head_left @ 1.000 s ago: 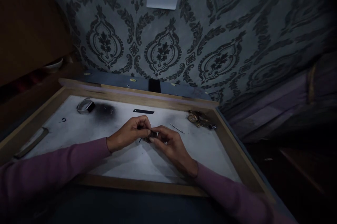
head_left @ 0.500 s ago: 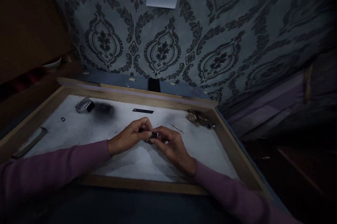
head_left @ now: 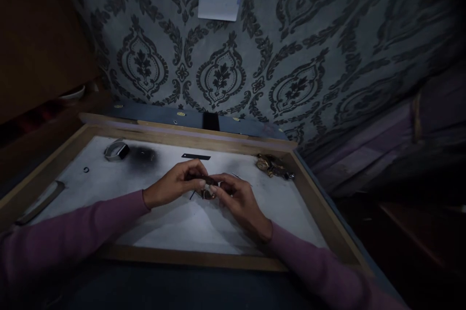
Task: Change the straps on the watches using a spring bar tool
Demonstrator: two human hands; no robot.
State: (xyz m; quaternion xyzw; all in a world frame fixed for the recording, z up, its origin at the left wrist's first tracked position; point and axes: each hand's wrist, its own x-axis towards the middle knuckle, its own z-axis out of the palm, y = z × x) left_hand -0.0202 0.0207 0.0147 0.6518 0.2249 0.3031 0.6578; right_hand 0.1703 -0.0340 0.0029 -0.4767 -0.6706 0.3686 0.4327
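Observation:
My left hand (head_left: 182, 180) and my right hand (head_left: 236, 196) meet over the middle of the white work surface (head_left: 174, 227). Thumbs and fingers of both pinch a small dark watch (head_left: 208, 194), partly covered by the fingertips; its lower edge looks rounded and shiny. A thin dark strip (head_left: 192, 194) shows just below my left fingers. Behind my right hand lies a thin metal tool (head_left: 236, 175), part of it hidden by the fingers.
A wooden rim (head_left: 204, 257) borders the surface. A silver-banded watch (head_left: 116, 151), a small dark ring (head_left: 86, 170) and a curved strap (head_left: 45, 203) lie left. A flat dark strip (head_left: 195, 156) lies at the back; a pile of watches (head_left: 273, 166) sits back right.
Both hands have turned the watch between their fingers, and its rounded lower part now shows below the fingertips. My right hand has come closer to the thin metal tool in view.

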